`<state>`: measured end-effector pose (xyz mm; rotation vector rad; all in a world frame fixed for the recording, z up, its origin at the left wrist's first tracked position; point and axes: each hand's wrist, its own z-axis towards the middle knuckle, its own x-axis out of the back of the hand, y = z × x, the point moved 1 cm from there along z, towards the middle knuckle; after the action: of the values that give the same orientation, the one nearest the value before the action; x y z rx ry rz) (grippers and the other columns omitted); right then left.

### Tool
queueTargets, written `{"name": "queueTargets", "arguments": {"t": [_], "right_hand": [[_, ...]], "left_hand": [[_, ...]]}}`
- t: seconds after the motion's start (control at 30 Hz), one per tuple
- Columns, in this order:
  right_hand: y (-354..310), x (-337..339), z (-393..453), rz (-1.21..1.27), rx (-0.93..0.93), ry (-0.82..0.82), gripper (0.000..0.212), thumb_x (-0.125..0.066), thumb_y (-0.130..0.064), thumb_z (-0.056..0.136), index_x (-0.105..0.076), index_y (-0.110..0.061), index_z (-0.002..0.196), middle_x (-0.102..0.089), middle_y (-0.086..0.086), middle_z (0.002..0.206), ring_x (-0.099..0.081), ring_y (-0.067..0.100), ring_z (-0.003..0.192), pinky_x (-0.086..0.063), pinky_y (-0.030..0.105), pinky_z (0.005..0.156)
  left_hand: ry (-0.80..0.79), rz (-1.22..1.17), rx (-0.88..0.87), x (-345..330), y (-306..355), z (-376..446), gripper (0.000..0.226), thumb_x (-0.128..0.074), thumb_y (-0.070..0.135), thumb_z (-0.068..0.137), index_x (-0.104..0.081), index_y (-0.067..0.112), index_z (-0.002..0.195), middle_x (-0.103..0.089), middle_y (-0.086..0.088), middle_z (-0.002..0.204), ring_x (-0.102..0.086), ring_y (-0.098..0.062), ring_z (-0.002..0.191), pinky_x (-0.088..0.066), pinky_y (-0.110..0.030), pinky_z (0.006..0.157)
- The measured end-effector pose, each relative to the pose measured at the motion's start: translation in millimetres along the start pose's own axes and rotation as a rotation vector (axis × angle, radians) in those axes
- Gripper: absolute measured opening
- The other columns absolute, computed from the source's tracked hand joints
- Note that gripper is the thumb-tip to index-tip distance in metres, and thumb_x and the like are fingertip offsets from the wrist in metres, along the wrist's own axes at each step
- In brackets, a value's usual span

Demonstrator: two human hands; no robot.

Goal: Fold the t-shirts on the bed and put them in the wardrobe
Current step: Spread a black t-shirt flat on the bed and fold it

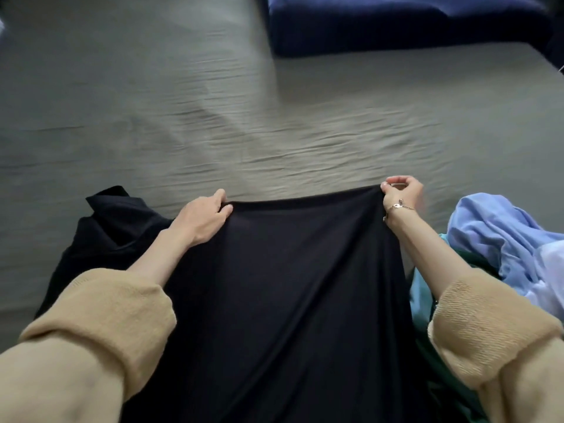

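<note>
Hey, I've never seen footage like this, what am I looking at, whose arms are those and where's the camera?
There is no machine here. The single picture comes from a camera worn on a person's head, looking down, so the arms in tan sleeves are the wearer's own. The left hand and the right hand each pinch one end of the top edge of a black t-shirt, holding it stretched between them over a grey bed sheet. To the right lies a heap of light blue clothes with some green fabric beneath. A dark blue blanket lies at the far side.
</note>
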<state>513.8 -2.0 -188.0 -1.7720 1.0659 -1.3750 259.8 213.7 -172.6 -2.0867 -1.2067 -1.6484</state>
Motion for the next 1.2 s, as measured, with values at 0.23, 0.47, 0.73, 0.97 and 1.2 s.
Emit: {"name": "queueTargets", "arguments": {"t": [0.23,0.47,0.73,0.97,1.2], "right_hand": [[5,-7,10,-0.272,0.073,0.018,0.015,-0.059,-0.011,0.085,-0.064,-0.009,0.099,-0.067,0.007,0.099,-0.059,0.023,0.099,-0.041,0.029,0.084],[2,-13,6,-0.492,0.214,-0.028,0.021,-0.053,-0.008,0.090,-0.062,0.000,0.107,-0.062,0.019,0.114,-0.052,0.032,0.112,-0.034,0.030,0.090],[7,-21,1,-0.500,0.351,0.050,0.018,-0.050,-0.007,0.092,-0.061,0.003,0.102,-0.057,0.023,0.113,-0.051,0.036,0.109,-0.032,0.034,0.087],[-3,-46,-50,-0.780,0.718,-0.068,0.021,-0.051,-0.015,0.087,-0.060,-0.015,0.106,-0.056,0.005,0.115,-0.043,0.023,0.119,-0.012,0.041,0.109],[-32,-139,-145,-0.722,0.922,-0.592,0.018,-0.055,-0.017,0.086,-0.063,-0.019,0.102,-0.061,-0.003,0.105,-0.050,0.017,0.109,-0.022,0.030,0.100]], "left_hand": [[0.127,0.124,-0.078,-7,-23,-3,0.019,-0.042,0.024,0.093,-0.047,0.006,0.087,-0.058,-0.012,0.091,-0.053,-0.033,0.093,-0.034,-0.037,0.073],[0.215,0.334,-0.068,-4,-63,-12,0.026,-0.037,0.030,0.100,-0.043,0.010,0.086,-0.059,-0.015,0.093,-0.054,-0.035,0.094,-0.037,-0.042,0.078],[0.261,0.370,0.011,-13,-63,1,0.032,-0.028,0.031,0.100,-0.046,0.005,0.099,-0.052,-0.014,0.102,-0.048,-0.030,0.098,-0.033,-0.041,0.085],[0.315,0.385,-0.110,7,-91,-15,0.062,0.004,0.043,0.084,-0.048,0.012,0.095,-0.053,-0.004,0.097,-0.050,-0.023,0.098,-0.025,-0.041,0.093],[0.409,0.169,0.053,44,-168,-37,0.043,-0.035,0.022,0.093,-0.047,0.007,0.131,-0.049,-0.014,0.126,-0.044,-0.032,0.117,-0.034,-0.049,0.098]]}}
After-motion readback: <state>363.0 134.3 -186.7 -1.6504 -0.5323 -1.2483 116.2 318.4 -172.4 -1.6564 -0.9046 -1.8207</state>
